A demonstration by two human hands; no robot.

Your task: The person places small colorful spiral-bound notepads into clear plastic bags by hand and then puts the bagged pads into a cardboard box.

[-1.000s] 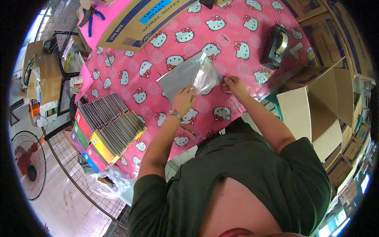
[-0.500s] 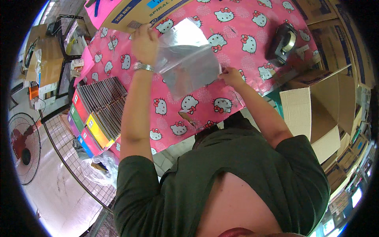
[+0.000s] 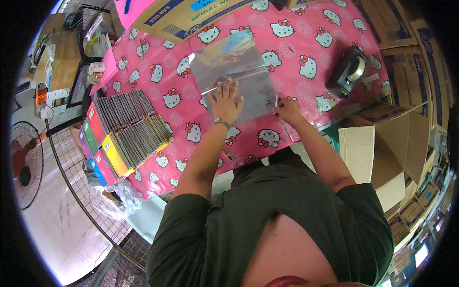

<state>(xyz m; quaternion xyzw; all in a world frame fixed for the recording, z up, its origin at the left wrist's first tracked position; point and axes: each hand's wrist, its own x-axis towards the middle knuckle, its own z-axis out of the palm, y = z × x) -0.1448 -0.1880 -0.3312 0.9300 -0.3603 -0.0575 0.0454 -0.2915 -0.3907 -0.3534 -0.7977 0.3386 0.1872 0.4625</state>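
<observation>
A clear plastic bag (image 3: 256, 91) lies flat on the pink tablecloth (image 3: 296, 86) with cartoon cat prints. My left hand (image 3: 225, 101) rests on it, palm down with fingers spread, near a crease that crosses the plastic. A bracelet circles that wrist. At the bag's right edge, the fingers of my right hand (image 3: 288, 112) are pinched together on the plastic. Two rows of spiral notebooks (image 3: 125, 111) with coloured covers stand on the table's left side, nearest to my left forearm.
A printed carton (image 3: 186, 20) stands at the table's far edge. To the right sits a black tape dispenser (image 3: 348, 71), and beyond it an open cardboard box (image 3: 356, 155) with stacked cartons (image 3: 406, 71) behind. At far left is a fan (image 3: 26, 165) beside a wire rack (image 3: 76, 184).
My left hand has come from beside the carton, near the bag's far left corner, down onto the plastic and spread flat. The right hand keeps its place at the bag's edge.
</observation>
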